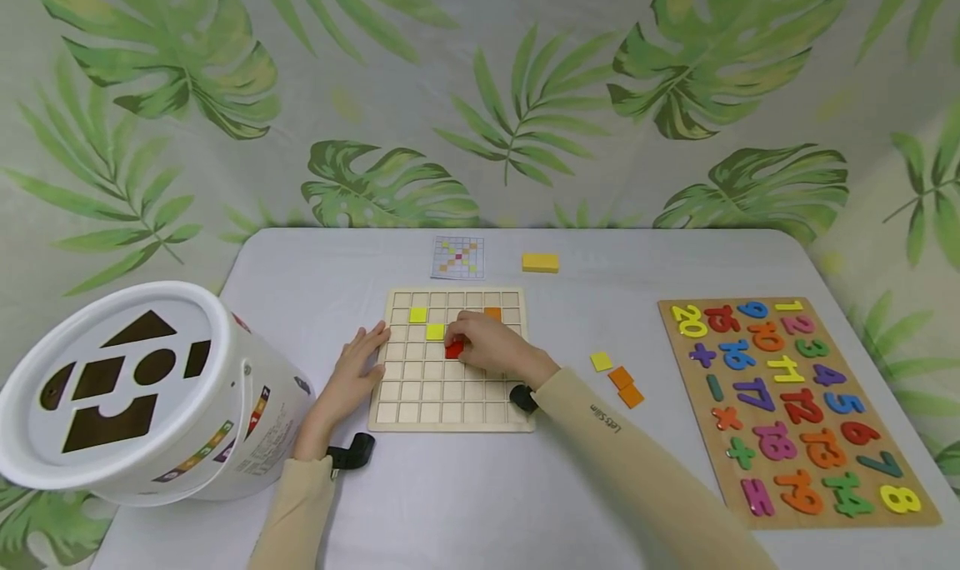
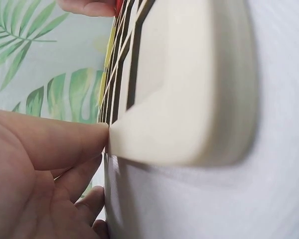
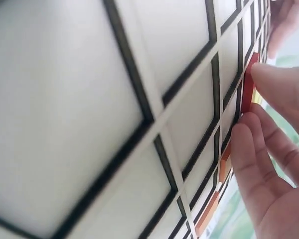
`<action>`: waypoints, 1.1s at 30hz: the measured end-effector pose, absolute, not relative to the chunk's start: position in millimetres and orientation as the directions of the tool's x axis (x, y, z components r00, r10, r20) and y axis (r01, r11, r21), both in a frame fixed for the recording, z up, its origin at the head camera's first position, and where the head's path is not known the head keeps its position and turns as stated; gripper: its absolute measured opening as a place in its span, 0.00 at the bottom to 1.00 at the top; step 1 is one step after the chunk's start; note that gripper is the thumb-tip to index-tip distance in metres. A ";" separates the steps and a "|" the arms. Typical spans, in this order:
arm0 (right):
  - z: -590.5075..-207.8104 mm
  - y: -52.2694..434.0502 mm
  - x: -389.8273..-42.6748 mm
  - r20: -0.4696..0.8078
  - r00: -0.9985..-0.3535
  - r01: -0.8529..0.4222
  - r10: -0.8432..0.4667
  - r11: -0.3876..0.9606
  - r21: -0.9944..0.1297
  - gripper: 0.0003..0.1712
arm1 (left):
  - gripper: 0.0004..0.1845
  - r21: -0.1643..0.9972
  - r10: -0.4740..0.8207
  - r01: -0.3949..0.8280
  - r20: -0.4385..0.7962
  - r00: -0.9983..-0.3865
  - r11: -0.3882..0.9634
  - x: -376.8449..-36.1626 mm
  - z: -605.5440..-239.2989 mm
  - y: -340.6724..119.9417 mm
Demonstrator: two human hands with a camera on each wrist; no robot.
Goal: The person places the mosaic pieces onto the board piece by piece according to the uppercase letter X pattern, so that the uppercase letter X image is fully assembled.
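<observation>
Grey table — right hand (image 1: 491,347) pinching red tile (image 1: 453,351) on grid board (image 1: 450,391) (left hand (image 1: 358,372) flat, steadying).

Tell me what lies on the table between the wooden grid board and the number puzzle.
In the head view, three loose tiles lie between the grid board and the number puzzle: one yellow tile and two orange tiles, on otherwise bare table.

Backdrop (image 1: 480,95): pale grey-green cloth w/ big green palm & monstera leaf prints, hung across the whole rear and wrapping round both sides. Fabric shows soft folds, esp. at right. Worktop (image 1: 480,487): rect. w/ rounded far corners, covered in plain light grey-lilac sheet, matte. Light even & diffuse, only faint shadows on the surface. No floor or window in view; cloth fills everything behind the worktop.
</observation>
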State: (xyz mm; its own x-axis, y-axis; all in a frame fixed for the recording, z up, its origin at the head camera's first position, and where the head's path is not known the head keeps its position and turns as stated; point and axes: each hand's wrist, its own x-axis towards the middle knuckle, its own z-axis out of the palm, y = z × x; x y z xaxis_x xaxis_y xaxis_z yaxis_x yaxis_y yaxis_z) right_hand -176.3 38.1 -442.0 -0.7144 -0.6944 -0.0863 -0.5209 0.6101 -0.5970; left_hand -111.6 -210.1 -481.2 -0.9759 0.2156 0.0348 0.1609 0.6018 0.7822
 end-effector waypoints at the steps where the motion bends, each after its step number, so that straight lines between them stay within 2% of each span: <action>1: -442.1 38.5 -176.3 -0.086 -0.712 -0.518 -0.697 0.605 -0.605 0.15 | 0.29 0.782 0.215 0.161 0.035 -0.976 0.603 -111.4 -480.8 -210.2; 11: -443.3 38.9 -176.9 -0.040 -0.703 -0.564 -0.710 0.590 -0.577 0.17 | 0.29 0.783 0.213 0.156 0.030 -0.977 0.603 -112.5 -479.8 -211.6; 17: -439.5 49.2 -177.2 -0.065 -0.722 -0.503 -0.688 0.588 -0.634 0.15 | 0.30 0.790 0.220 0.157 0.028 -0.975 0.593 -113.9 -481.6 -209.6; 23: -427.4 97.3 -175.9 -0.025 -0.771 -0.424 -0.637 0.542 -0.726 0.13 | 0.30 0.788 0.221 0.158 0.029 -0.975 0.595 -113.5 -483.2 -208.2; 33: -422.1 201.4 -151.0 -0.025 -0.891 -0.319 -0.454 0.663 -0.677 0.12 | 0.30 0.787 0.224 0.161 0.029 -0.974 0.596 -110.7 -481.3 -209.3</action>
State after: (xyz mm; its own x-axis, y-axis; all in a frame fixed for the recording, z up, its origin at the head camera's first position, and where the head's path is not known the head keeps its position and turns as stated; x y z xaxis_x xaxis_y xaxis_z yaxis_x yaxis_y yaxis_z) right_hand -151.0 201.4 -422.1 -0.8906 -0.4541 -0.0249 -0.3192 0.6633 -0.6768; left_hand -110.7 -209.3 -481.3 -0.9742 0.2237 0.0294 0.1607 0.5961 0.7867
